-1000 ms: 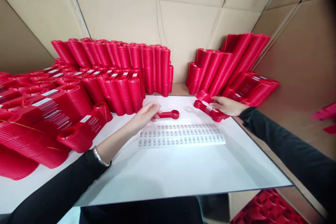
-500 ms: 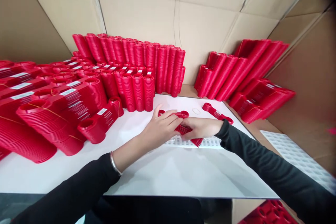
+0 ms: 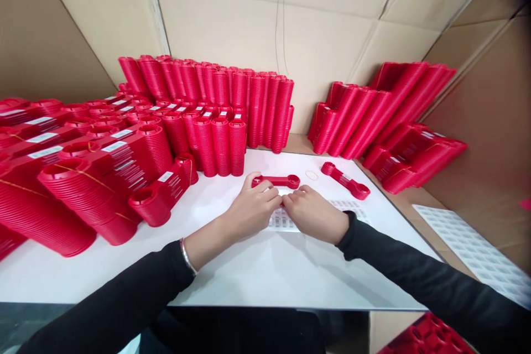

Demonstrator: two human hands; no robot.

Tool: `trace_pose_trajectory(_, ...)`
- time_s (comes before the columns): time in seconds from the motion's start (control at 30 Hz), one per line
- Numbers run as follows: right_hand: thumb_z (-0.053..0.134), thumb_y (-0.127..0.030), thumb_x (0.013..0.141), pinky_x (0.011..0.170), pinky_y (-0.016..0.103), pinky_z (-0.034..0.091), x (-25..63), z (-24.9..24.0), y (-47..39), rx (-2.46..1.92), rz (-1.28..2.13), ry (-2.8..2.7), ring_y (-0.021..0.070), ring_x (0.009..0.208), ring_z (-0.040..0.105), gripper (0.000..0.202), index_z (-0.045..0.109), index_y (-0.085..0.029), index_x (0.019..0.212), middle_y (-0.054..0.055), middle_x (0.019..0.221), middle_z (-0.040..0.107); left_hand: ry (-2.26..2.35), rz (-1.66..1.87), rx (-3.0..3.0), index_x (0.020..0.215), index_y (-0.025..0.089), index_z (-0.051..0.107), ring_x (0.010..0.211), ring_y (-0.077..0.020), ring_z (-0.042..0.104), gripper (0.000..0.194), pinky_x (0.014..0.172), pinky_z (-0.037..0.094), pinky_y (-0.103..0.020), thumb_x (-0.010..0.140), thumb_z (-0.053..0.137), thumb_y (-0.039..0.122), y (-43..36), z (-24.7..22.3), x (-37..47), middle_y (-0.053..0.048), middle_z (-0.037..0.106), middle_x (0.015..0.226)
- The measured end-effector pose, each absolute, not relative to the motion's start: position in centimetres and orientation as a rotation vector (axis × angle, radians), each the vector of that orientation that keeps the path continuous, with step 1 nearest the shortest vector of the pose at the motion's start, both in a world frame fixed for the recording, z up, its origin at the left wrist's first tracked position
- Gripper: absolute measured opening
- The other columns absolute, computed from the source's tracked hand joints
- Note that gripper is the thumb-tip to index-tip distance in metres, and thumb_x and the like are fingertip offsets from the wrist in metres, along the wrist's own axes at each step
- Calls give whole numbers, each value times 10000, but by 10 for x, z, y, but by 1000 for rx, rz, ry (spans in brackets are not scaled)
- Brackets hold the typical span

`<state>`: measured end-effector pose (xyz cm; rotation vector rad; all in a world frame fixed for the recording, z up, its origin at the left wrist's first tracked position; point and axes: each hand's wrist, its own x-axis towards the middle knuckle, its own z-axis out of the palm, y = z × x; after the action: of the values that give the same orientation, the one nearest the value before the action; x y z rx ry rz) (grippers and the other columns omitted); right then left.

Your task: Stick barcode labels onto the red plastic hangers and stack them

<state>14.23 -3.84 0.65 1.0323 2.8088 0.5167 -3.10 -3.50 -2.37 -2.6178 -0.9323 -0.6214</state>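
My left hand point(image 3: 253, 207) and my right hand point(image 3: 317, 213) meet knuckle to knuckle over the table, both with curled fingers. A small bit of red plastic pieces point(image 3: 282, 204) shows between their fingertips; the rest is hidden behind the hands. Just beyond lies a short stack of red plastic pieces with a ring at each end point(image 3: 276, 181), close to my left index finger. Under the hands is a white sheet of printed labels point(image 3: 284, 222), partly covered. To the right, a similar short red stack point(image 3: 345, 180) bears a white label.
A thin rubber band point(image 3: 311, 175) lies on the white tabletop point(image 3: 298, 274). Tall labelled red stacks point(image 3: 120, 163) crowd the left and back. More red stacks point(image 3: 357, 121) lean at the back right, near another label sheet point(image 3: 473, 249). Cardboard walls point(image 3: 332, 33) enclose the table.
The fanned red pieces in my right hand have turned mostly out of sight behind the fingers. My right hand has rotated, its fingertips now against my left hand's. The view has shifted slightly.
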Motion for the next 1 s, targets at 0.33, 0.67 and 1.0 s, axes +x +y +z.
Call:
trace_pose_trajectory(0.33, 375, -151, 894, 711, 334, 342, 156, 13, -38, 1120, 473, 2879, 185, 649, 582, 228, 580, -116, 798, 86, 719, 646, -1060, -754, -2667, 1114, 174, 501, 1041, -238, 510, 361, 877, 370, -396, 848, 512, 418, -20, -18, -39, -93, 567, 1089)
trace_pose_trajectory(0.67, 556, -499, 780, 545, 252, 371, 173, 24, -27, 1323, -574, 2709, 153, 615, 542, 360, 571, -165, 916, 29, 731, 615, -1091, -511, -2827, 1070, 194, 512, 849, -161, 591, 291, 625, 426, -247, 803, 452, 96, -11, -20, -58, -38, 585, 1042)
trace_pose_trajectory(1.0, 466, -386, 848, 548, 223, 386, 173, 35, -13, 1137, -1150, 2579, 103, 605, 483, 242, 514, -150, 827, 3, 725, 540, -1076, -658, -2751, 1178, 195, 479, 915, -189, 590, 351, 728, 448, -293, 829, 512, 198, -13, -21, -53, -63, 588, 1117)
